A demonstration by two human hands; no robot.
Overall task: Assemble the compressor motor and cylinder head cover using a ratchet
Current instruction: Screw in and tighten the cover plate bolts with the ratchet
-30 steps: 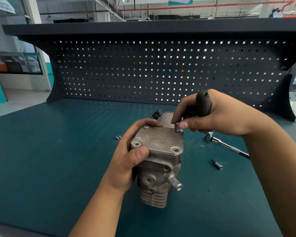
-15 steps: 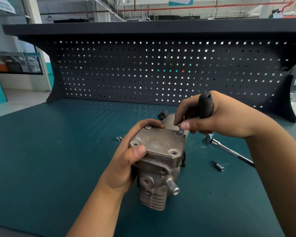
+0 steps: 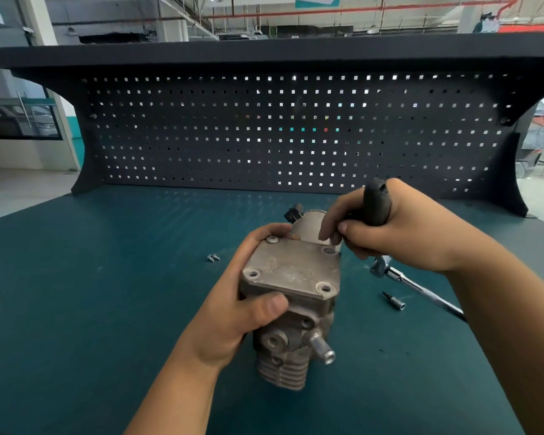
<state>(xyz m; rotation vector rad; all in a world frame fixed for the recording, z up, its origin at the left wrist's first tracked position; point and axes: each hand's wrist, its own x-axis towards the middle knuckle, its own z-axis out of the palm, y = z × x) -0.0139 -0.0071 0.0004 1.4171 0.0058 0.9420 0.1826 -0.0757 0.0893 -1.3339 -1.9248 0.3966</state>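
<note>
compressor [image 3: 299, 326] — axis near-to-far, finned end nearest

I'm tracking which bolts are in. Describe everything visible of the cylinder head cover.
The cylinder head cover is a flat grey metal plate with rounded corners, sitting tilted atop the compressor body. Each corner has a hole: a bolt head sits at the far-left, the two near ones look empty. The left hand grips it, thumb at its near edge; the right hand, holding a dark tool handle, is by the far-right corner.
</note>
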